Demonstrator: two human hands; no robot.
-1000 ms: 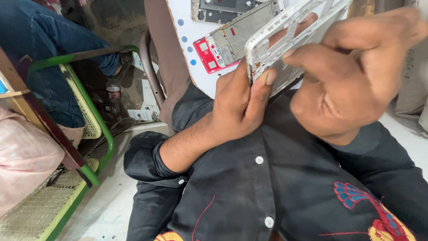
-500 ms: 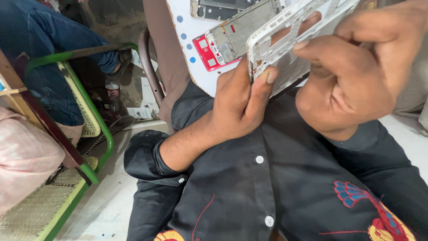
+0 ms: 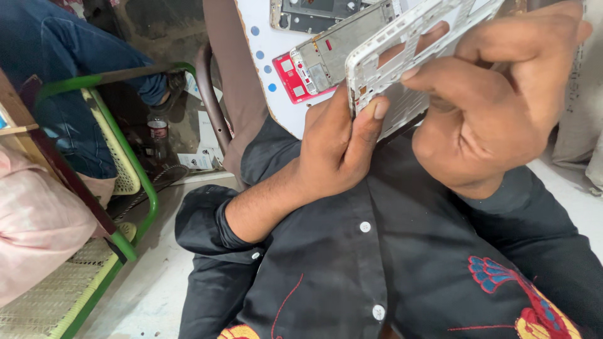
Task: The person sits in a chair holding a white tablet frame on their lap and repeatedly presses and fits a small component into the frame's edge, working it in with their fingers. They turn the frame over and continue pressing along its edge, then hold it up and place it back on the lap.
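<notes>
Two hands grip a white, cut-out plastic phone frame (image 3: 402, 56) at the upper right of the frame.

The left hand (image 3: 336, 147) pinches its lower corner, fingers together; the right hand (image 3: 496, 107) clamps its fingers over its edge, above a white board (image 3: 276, 81) bearing a red-edged phone chassis (image 3: 308, 72).

labels and packets in your view

down on the floor to your left, a small dark bottle (image 3: 157, 133) stands upright with a red label. just right of it lie white printed packets (image 3: 200, 143).
</notes>
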